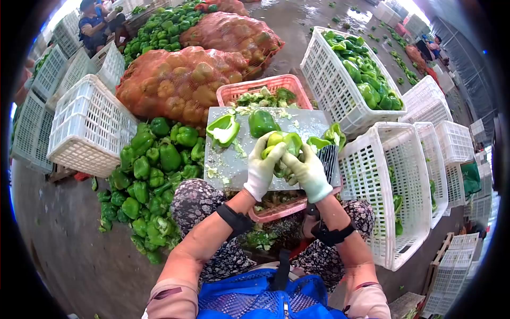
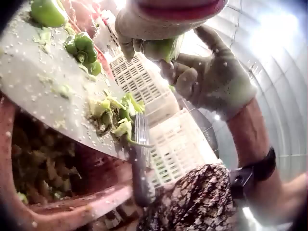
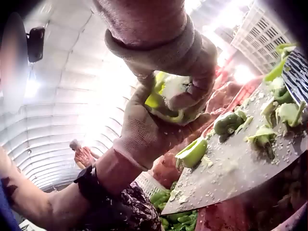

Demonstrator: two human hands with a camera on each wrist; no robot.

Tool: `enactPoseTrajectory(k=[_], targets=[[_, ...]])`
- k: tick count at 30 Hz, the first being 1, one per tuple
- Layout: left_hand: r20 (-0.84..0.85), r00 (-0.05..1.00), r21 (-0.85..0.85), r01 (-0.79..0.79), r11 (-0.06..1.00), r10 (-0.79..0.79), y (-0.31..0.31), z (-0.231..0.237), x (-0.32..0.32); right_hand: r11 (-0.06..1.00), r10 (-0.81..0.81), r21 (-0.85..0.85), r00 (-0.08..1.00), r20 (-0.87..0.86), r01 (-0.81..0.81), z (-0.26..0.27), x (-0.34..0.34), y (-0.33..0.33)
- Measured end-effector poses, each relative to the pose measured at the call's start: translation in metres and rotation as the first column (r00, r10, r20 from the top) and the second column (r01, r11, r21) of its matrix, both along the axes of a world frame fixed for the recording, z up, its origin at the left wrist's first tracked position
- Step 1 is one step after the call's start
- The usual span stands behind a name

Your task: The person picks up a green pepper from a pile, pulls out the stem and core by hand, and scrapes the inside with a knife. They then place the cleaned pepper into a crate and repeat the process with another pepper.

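Note:
A cut-open green bell pepper (image 1: 291,142) is held between both gloved hands over the grey board (image 1: 234,165). My left hand (image 1: 261,169) grips it from the left, fingers curled round its outer wall. From the right, my right hand (image 1: 308,174) holds the same pepper; in the right wrist view its fingers (image 3: 185,98) dig into the pale hollow. A halved pepper (image 1: 223,130) and a whole green pepper (image 1: 262,123) lie on the board, among scattered seeds. At the board's right edge rests a knife (image 2: 140,178) with a dark handle, beside pepper scraps (image 2: 120,115).
Under the board sits a pink basket (image 1: 265,214) of scraps. A white crate (image 1: 345,90) of peppers stands at the far right, another crate (image 1: 372,196) nearer. To the left are heaped peppers (image 1: 143,186) and mesh sacks (image 1: 175,85). People sit farther back.

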State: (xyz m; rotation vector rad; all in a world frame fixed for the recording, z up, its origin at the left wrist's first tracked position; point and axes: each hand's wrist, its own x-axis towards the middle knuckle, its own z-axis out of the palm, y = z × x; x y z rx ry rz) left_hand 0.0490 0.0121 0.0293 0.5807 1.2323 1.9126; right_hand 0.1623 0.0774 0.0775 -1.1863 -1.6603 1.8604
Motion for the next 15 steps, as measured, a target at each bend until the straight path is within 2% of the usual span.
enactPoseTrajectory(k=[1, 2, 3, 4, 5, 6, 7, 9, 10, 11, 13, 14, 15], targets=[[-0.044, 0.999, -0.008, 0.01, 1.0, -0.01, -0.002, 0.002, 0.002, 0.999, -0.022, 0.031, 0.999, 0.038, 0.021, -0.011, -0.003, 0.003], [-0.087, 0.996, -0.018, 0.02, 1.0, -0.022, -0.004, 0.006, 0.004, 0.98, -0.067, 0.192, 0.997, 0.03, 0.06, -0.044, -0.005, 0.01], [-0.127, 0.991, -0.031, 0.031, 0.999, -0.035, -0.007, 0.008, 0.006, 0.962, -0.095, 0.254, 0.995, -0.031, 0.1, -0.048, -0.014, 0.008], [-0.133, 0.991, -0.024, 0.012, 1.0, -0.015, -0.004, -0.003, 0.006, 0.974, -0.13, 0.19, 0.991, 0.03, 0.122, -0.048, -0.014, 0.006], [-0.296, 0.953, 0.07, -0.052, 0.996, 0.07, 0.0, -0.014, 0.006, 0.981, -0.159, 0.125, 0.982, 0.097, 0.147, -0.047, -0.015, 0.003], [-0.363, 0.927, 0.087, -0.066, 0.994, 0.094, 0.001, -0.014, 0.004, 0.979, -0.175, 0.119, 0.983, 0.048, 0.168, -0.052, -0.019, 0.003], [-0.434, 0.893, 0.108, -0.079, 0.991, 0.119, 0.002, -0.012, 0.002, 0.985, -0.169, 0.017, 0.985, -0.026, 0.169, -0.053, -0.018, 0.002], [-0.398, 0.915, 0.073, -0.044, 0.996, 0.07, 0.0, -0.013, 0.002, 0.975, -0.213, -0.076, 0.974, -0.071, 0.208, -0.056, -0.02, 0.004], [-0.421, 0.905, 0.084, -0.026, 0.996, 0.059, 0.001, -0.018, 0.003, 0.926, -0.37, -0.227, 0.851, -0.373, 0.303, -0.07, -0.027, -0.002], [-0.447, 0.893, 0.098, -0.009, 0.995, 0.052, 0.002, -0.023, 0.002, 0.936, -0.352, -0.147, 0.872, -0.34, 0.32, -0.081, -0.026, 0.0], [-0.311, 0.95, 0.077, 0.035, 0.996, -0.009, 0.0, -0.01, 0.001, 0.944, -0.313, 0.016, 0.909, -0.274, 0.33, -0.072, -0.032, -0.001], [-0.24, 0.97, 0.068, 0.056, 0.996, -0.038, -0.001, -0.005, 0.0, 0.959, -0.277, 0.018, 0.947, -0.164, 0.283, -0.064, -0.024, -0.001], [-0.219, 0.974, 0.06, 0.066, 0.996, -0.051, -0.001, -0.005, 0.0, 0.956, -0.256, 0.123, 0.962, -0.099, 0.267, -0.064, -0.025, -0.003]])
